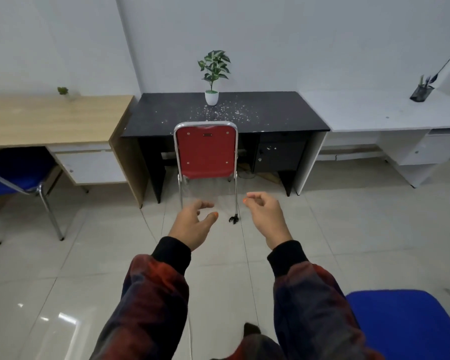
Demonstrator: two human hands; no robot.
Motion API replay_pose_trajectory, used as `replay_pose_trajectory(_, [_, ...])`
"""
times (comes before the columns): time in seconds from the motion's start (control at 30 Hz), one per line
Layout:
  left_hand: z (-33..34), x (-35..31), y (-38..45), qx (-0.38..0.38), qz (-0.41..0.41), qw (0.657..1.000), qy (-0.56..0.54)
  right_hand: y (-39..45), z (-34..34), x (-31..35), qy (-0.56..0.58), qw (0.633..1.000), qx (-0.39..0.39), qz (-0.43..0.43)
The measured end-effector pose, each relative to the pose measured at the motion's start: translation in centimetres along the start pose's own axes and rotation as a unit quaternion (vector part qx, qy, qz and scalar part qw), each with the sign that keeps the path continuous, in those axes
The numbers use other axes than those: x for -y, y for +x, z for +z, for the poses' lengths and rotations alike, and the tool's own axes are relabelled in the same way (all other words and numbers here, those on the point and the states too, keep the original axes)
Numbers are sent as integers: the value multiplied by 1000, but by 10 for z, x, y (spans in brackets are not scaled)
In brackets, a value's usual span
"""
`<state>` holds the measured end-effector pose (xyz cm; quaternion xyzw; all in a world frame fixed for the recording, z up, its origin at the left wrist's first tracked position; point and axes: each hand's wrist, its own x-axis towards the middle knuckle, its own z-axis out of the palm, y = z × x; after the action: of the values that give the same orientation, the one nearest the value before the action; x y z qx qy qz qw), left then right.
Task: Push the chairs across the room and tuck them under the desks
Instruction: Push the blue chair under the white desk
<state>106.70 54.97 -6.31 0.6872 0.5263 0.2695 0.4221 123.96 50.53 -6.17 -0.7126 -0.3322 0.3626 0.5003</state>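
A red chair (205, 152) with a chrome frame stands with its seat under the black desk (270, 113), its backrest facing me. Both my hands hover in front of me, apart from the chair. My left hand (192, 222) has its fingers spread and holds nothing. My right hand (266, 216) is loosely curled, fingers apart, holding nothing. A blue chair (13, 175) sits partly under the wooden desk (50, 120) at the left. Another blue chair (405, 323) shows its seat at the bottom right, near me. A white desk (374, 113) stands at the right.
A potted plant (213, 74) and scattered white crumbs sit on the black desk. A black pen holder (421, 92) stands on the white desk. A small plant (63, 90) is on the wooden desk. Glossy tiled floor (89, 255) lies between me and the desks.
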Motion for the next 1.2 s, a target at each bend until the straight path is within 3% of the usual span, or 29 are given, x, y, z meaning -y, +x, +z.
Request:
replay_pose_trajectory(0.17, [-10,29,-63,-5,-37,999,-21,-79,13,-25,-50,996,68,18])
replay_pose_trajectory(0.37, [-8,27,-114,26,-24,999,-14,-130,-12,-31,-36,999,11,22])
replay_pose_trajectory(0.63, [-2,8,-167,-8,0,1000,-6,-179,-40,-32,-43,999,24,-5])
replay_pose_trajectory(0.77, [28,-3,-201,-10,5,1000,-8,-215,-78,-49,-48,998,42,-7])
replay_pose_trajectory(1.0, [113,-26,-302,67,27,997,31,-289,-177,-107,-35,999,-3,41])
replay_pose_trajectory(1.2, [156,-27,-373,75,11,996,50,-350,-221,-149,-11,998,-2,54])
